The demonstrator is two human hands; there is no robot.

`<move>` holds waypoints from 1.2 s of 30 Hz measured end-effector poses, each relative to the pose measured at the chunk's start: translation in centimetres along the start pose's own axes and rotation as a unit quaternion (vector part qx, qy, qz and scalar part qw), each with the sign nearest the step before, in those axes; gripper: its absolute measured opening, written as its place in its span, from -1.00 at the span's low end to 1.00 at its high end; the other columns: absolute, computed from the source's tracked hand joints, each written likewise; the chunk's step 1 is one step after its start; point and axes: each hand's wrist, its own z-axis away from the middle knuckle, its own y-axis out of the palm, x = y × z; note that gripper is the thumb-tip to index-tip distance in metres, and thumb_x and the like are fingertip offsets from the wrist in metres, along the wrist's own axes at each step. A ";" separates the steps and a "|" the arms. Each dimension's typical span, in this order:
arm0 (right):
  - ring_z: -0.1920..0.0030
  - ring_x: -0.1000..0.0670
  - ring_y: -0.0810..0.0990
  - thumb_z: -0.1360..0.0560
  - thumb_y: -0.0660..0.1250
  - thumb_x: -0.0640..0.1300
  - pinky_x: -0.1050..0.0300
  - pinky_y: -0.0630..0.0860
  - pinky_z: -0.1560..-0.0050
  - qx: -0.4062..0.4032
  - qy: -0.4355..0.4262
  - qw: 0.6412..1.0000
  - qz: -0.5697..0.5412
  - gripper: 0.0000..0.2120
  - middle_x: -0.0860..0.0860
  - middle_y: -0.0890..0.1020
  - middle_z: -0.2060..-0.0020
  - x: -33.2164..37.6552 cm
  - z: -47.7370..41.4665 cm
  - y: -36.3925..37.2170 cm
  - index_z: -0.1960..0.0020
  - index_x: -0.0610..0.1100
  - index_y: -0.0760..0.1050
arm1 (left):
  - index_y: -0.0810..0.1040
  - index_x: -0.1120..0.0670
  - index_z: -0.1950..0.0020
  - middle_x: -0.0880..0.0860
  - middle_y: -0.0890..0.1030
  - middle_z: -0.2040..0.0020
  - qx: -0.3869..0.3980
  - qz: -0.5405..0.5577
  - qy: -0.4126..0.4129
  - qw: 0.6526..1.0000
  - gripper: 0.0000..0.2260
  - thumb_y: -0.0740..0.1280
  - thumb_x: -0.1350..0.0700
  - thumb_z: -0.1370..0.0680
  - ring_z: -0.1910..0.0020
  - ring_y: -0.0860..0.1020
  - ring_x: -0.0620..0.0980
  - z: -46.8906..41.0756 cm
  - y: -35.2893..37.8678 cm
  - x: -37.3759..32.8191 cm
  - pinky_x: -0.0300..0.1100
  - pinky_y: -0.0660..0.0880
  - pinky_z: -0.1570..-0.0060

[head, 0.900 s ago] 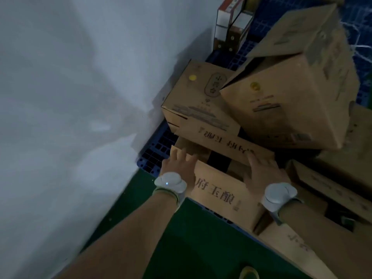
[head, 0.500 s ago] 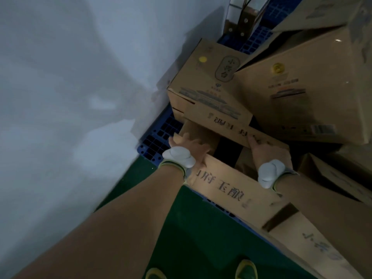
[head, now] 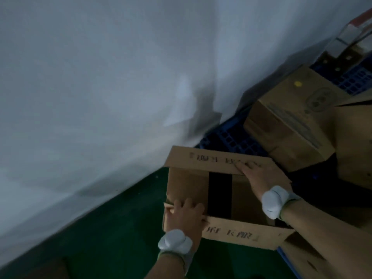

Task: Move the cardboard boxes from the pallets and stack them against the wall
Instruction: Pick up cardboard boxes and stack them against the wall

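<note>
An open-topped cardboard box [head: 187, 190] with printed flaps is held between both hands, over the edge where the blue pallet [head: 231, 137] meets the green floor. My left hand [head: 185, 216] grips its near left corner. My right hand [head: 259, 178] presses on the far flap at the right side. Both wrists carry white bands. A closed cardboard box [head: 289, 121] with a yellow dot sits on the pallet behind it, and part of a bigger box [head: 354, 141] shows at the right edge.
A white wall [head: 100, 87] fills the left and top of the view and meets the green floor [head: 120, 228] along a diagonal line. More cardboard [head: 306, 256] lies at the lower right. Small cartons [head: 350, 45] stand at the far upper right.
The open box has come off the pallet stack toward me and to the left. Both hands moved with it. The view swung left toward the wall, so the big box is mostly out of frame.
</note>
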 end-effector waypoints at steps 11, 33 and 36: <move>-0.41 -0.23 0.31 -0.59 0.03 -0.27 -0.10 0.39 -0.31 -0.035 -0.176 0.975 0.128 -0.39 -0.12 0.25 -0.48 17.4 -8.4 -0.2 -0.56 0.08 -0.05 | 0.47 -0.10 -0.19 0.02 0.46 -0.18 -0.055 0.093 -0.158 0.982 -0.76 0.21 -0.11 -0.55 -0.23 0.33 0.14 2.0 5.4 12.6 0.12 0.43 -0.12; -0.46 -0.22 0.22 -0.60 -0.11 0.21 -0.29 0.14 -0.39 -0.068 -0.147 0.978 0.134 -0.47 -0.13 0.22 -0.51 15.6 -19.0 5.8 -0.53 0.07 0.09 | 0.35 0.02 -0.27 0.13 0.37 -0.29 -0.152 0.238 -0.209 0.936 -0.65 0.28 -0.08 -0.55 -0.27 0.31 0.19 -13.8 8.6 12.5 0.23 0.39 -0.18; -0.55 -0.20 -0.02 -0.48 -0.28 0.38 -0.45 0.00 -0.37 -0.099 -0.106 0.983 0.112 -0.32 -0.08 -0.04 -0.57 13.1 -16.4 8.1 -0.55 0.15 -0.14 | 0.08 -0.14 -0.50 0.12 0.03 -0.54 -0.173 0.214 -0.228 0.934 -0.38 0.29 -0.17 -0.52 -0.51 -0.02 0.21 -13.4 9.5 13.6 0.32 0.20 -0.36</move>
